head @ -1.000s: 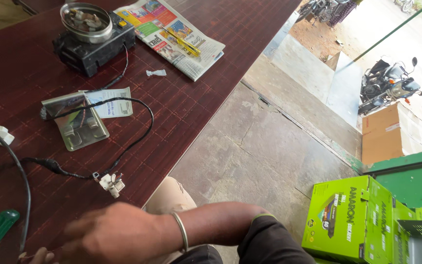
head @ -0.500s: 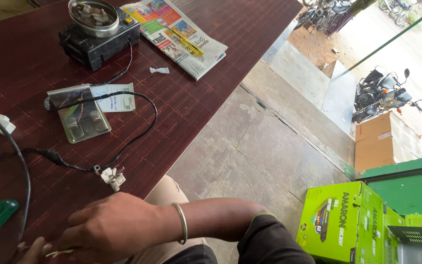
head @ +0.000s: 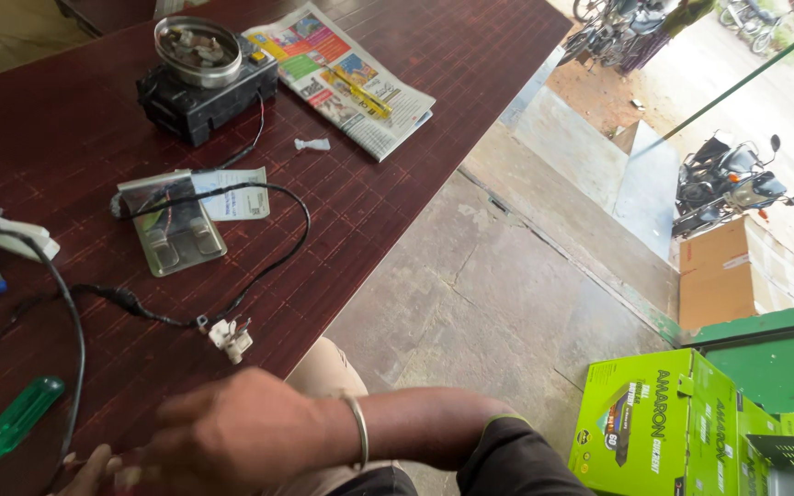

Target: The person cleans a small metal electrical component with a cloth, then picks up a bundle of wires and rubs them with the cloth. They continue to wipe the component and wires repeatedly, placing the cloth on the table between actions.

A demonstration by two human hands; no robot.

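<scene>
My right hand (head: 232, 436) is sliding along the worktop's (head: 434, 73) near edge toward my left hand (head: 94, 464). Both are pinching the black wire (head: 75, 367) end there; their grip is too blurred to tell. The white connector (head: 230, 338) is lying loose nearby, unjoined.

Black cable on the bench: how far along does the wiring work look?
Looks early. The black cable lies loose, its white plug connected to nothing. Both hands meet at the table's near edge, the right hand over the left hand, pinching something too blurred to identify. The green screwdriver and metal plate lie untouched.
</scene>
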